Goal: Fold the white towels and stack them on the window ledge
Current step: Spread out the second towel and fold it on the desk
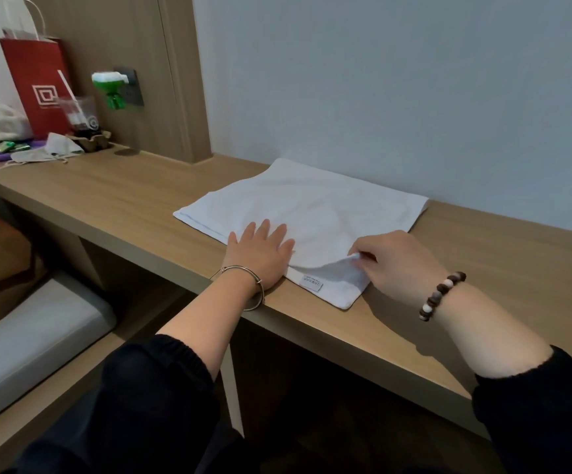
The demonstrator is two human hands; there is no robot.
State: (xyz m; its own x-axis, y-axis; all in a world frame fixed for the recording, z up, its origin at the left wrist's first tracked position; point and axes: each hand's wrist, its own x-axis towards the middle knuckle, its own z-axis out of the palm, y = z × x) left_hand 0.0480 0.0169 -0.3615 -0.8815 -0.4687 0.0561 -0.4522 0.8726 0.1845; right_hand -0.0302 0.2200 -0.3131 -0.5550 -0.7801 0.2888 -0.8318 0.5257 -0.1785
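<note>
soft white cloth towel [312,206] lies flat on the long brown wooden ledge [123,196] by the wall | left hand [260,254] lies flat, fingers straight, pressing its near edge | right hand [400,265] pinches a lifted near corner | risk: a hard pull could make the towel slide or bunch up | count: one towel, two hands

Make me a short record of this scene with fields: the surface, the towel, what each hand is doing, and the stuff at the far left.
surface: wooden ledge along a pale wall
towel: white towel lying flat in layers, small label near its front edge
left: left hand flat, fingers straight, pressing the towel's near edge
right: right hand pinching a lifted corner of the top layer
far left: red paper bag, cup with a straw
</note>
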